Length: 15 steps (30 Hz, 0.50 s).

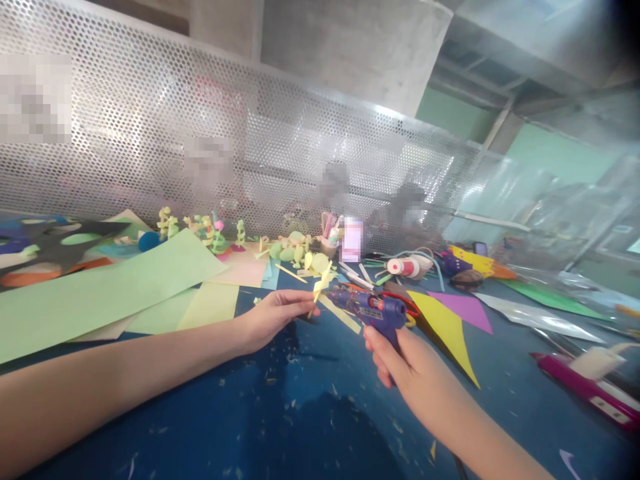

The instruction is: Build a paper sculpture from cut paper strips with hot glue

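Observation:
Between the fingertips of my left hand (280, 317) is a small yellow paper piece (321, 287), narrow and twisted, held upright above the table. My right hand (393, 357) is wrapped round the grip of a blue glue gun (383, 312). The glue gun's nozzle points left and meets or nearly meets the yellow paper piece; I cannot tell if they touch. Just behind both hands lie pale green and yellow paper shapes (295, 250) in a pile.
Long light green paper sheets (115, 287) cover the left side. Small paper figures (215, 233) stand at the back before a perforated metal screen (280, 147). Yellow paper (445, 327), a purple sheet (463, 311) and a magenta power strip (585, 390) lie on the right. Scraps dot the blue table (240, 413).

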Motion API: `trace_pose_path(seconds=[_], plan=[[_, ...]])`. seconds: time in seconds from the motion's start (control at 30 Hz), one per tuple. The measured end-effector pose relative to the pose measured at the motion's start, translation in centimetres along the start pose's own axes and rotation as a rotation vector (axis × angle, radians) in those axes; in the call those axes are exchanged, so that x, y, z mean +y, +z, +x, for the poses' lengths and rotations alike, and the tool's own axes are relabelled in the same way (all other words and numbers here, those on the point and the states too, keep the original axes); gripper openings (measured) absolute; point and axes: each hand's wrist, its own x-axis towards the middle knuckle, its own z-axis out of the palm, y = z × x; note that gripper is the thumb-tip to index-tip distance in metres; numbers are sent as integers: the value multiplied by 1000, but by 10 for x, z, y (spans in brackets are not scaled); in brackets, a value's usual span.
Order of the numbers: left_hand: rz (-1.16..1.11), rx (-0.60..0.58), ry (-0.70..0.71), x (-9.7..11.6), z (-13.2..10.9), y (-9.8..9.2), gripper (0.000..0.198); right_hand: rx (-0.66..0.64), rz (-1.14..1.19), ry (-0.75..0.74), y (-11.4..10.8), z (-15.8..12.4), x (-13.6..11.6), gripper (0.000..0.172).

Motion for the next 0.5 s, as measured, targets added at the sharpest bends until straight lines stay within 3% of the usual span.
trace_pose_path(seconds=[0.5], plan=[[18,13,-3,0,0,1,15,43,-5,-45,-3,-5,-3,38]])
